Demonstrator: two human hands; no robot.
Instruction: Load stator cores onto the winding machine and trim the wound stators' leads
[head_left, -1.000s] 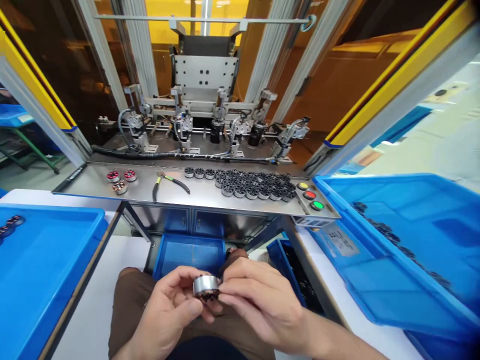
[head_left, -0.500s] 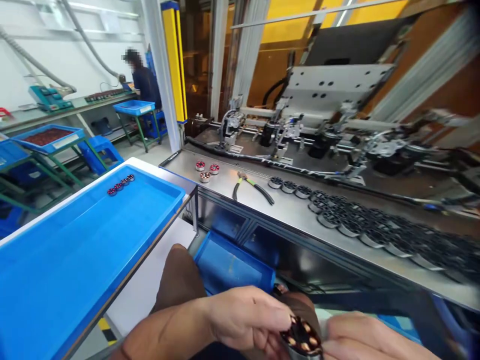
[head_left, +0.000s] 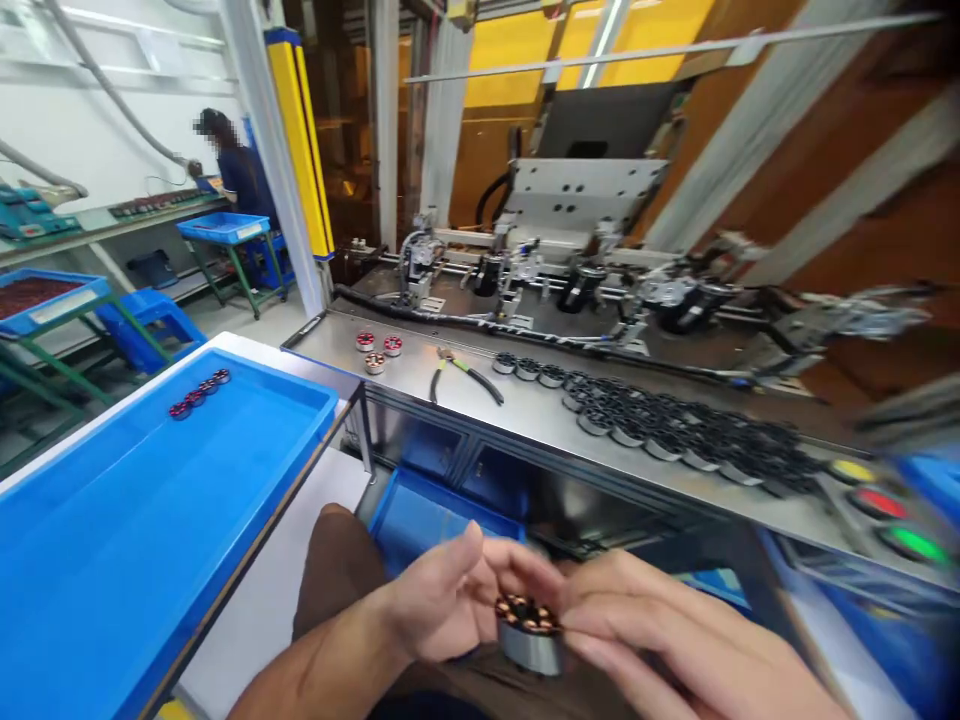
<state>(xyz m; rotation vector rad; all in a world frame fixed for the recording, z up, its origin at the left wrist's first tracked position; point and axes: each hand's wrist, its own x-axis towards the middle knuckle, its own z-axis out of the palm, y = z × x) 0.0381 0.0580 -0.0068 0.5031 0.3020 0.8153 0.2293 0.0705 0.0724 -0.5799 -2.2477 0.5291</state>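
Observation:
A small round motor (head_left: 529, 630) with a silver shell and copper windings facing up sits between both my hands over my lap. My left hand (head_left: 442, 610) cups it from the left, thumb raised. From the right, my right hand (head_left: 645, 630) pinches its rim with the fingertips. On the steel bench (head_left: 420, 395) lie three red-topped motors (head_left: 375, 350), a pair of pliers (head_left: 461, 372) and a long cluster of several dark stators (head_left: 675, 430).
A big blue tray (head_left: 150, 500) at my left holds a short row of motors (head_left: 199, 392). A small blue bin (head_left: 427, 515) sits under the bench. Yellow, red and green buttons (head_left: 881, 505) are at the right. Another person (head_left: 232, 175) works far back left.
The view has swung left from facing the machine straight on. The motor has been turned over, windings now up, and my hands have risen back into view.

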